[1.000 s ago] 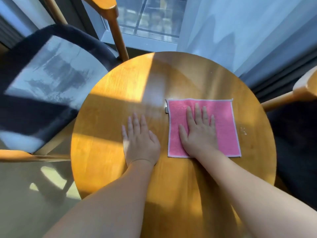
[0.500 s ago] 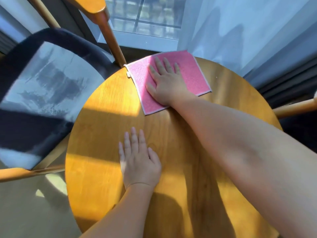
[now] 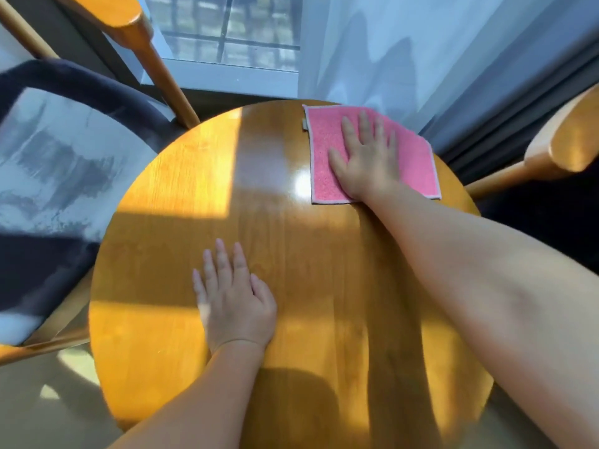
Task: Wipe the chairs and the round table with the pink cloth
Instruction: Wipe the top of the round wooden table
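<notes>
Your right hand (image 3: 366, 157) lies spread flat on the pink cloth (image 3: 418, 163), pressing it on the far right part of the round counter (image 3: 308, 254). Your left hand (image 3: 233, 299) rests flat and spread on the bare wood, holding nothing. The cloth's far corner sits at the rim; push further and it may slide off.

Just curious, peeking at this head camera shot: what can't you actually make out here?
- Right chair: cut off by the frame's right edge; its seat is lost in dark shadow.
- Table near edge: covered by both forearms and cut off at the bottom.
- Pink cloth middle: hidden under the right hand.
- Wood beneath the left hand: hidden.
</notes>
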The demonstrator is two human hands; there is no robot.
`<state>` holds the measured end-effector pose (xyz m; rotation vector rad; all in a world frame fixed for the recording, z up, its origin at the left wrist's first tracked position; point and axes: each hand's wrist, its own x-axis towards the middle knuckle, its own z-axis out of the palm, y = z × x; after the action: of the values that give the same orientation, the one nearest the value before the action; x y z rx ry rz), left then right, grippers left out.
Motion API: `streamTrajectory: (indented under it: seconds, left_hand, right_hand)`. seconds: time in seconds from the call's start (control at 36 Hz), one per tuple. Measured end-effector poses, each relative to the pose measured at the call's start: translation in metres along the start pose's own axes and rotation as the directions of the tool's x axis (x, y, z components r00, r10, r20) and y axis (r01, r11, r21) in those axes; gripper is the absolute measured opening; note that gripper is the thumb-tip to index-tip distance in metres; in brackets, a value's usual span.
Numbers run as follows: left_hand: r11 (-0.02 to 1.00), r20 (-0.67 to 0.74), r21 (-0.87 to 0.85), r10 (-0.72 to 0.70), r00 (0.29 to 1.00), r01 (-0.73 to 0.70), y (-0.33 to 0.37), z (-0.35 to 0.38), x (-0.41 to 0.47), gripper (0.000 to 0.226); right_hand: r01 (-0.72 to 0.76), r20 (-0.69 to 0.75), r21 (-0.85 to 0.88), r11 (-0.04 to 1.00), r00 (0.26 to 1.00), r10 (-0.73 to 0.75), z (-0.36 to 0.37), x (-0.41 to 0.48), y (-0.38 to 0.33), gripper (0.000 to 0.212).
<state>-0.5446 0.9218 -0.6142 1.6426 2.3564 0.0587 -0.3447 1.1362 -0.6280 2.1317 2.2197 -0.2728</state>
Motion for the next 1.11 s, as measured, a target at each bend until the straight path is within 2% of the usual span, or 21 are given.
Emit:
streamTrajectory:
  seconds: [0.17,0.36,0.56,0.75,0.83,0.97,1.11]
  left_hand:
    - [1.000,-0.015,-0.009,0.004,1.000,-0.004,0.000,0.002,-0.001,0.063]
    - [0.999,-0.023,-0.033,0.018,1.000,-0.019,-0.001,0.002,-0.002,0.064]
    - [0.998,-0.009,-0.056,0.026,1.000,-0.026,-0.001,-0.001,-0.004,0.065]
    - [0.998,0.010,-0.052,0.019,1.000,-0.019,-0.001,-0.002,-0.003,0.058]
    - [0.999,0.013,-0.043,0.023,1.000,-0.023,0.000,-0.002,-0.004,0.059]
    - [0.999,0.009,-0.034,0.024,1.000,-0.023,-0.001,0.000,-0.003,0.059]
    - [0.999,-0.014,-0.034,0.027,1.000,-0.028,-0.001,0.002,-0.002,0.065]
  right_hand:
    - [-0.153,0.024,0.001,0.988,0.988,0.153,0.002,-0.049,0.060,0.072]
    - [-0.364,0.036,-0.019,0.931,0.930,0.365,0.005,-0.136,0.108,0.075]
    - [-0.444,0.055,-0.016,0.896,0.894,0.444,0.023,-0.234,0.114,0.075]
    - [-0.487,0.072,-0.025,0.873,0.870,0.487,0.030,-0.238,0.102,0.082]
    - [-0.464,0.086,-0.048,0.885,0.880,0.466,0.028,-0.220,0.081,0.082]
    - [-0.284,0.080,0.048,0.958,0.957,0.280,0.022,-0.163,0.015,0.084]
    - [-0.151,0.074,0.018,0.988,0.986,0.150,0.020,-0.110,-0.036,0.082]
